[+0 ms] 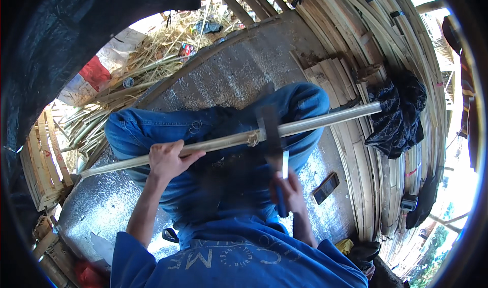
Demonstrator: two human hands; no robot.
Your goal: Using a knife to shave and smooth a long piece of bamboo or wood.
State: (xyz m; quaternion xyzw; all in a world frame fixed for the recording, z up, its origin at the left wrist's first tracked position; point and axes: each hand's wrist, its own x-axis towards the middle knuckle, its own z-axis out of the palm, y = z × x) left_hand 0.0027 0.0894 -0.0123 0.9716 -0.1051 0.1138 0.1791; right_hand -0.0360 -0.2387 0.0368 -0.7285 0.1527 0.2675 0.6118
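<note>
A long pale bamboo strip (325, 120) lies slantwise across my crossed legs in blue jeans, its right end higher in the picture than its left. My left hand (168, 161) is closed around the strip left of its middle, with the thumb stretched along it. In my right hand (290, 189), the fingers are wrapped round the blue handle of a broad-bladed knife (272, 130). Its dark blade, smeared by motion, crosses the strip right of the middle. Beside the blade, a small curl of shaving (252, 138) clings to the strip.
A phone (326, 188) lies on the shiny grey mat (244, 69) right of my knee. Long bundled bamboo strips (391, 49) curve along the right, with black plastic (399, 112) over them. Straw-like scraps (152, 59) are piled at the far left. A dark sheet (76, 38) hangs upper left.
</note>
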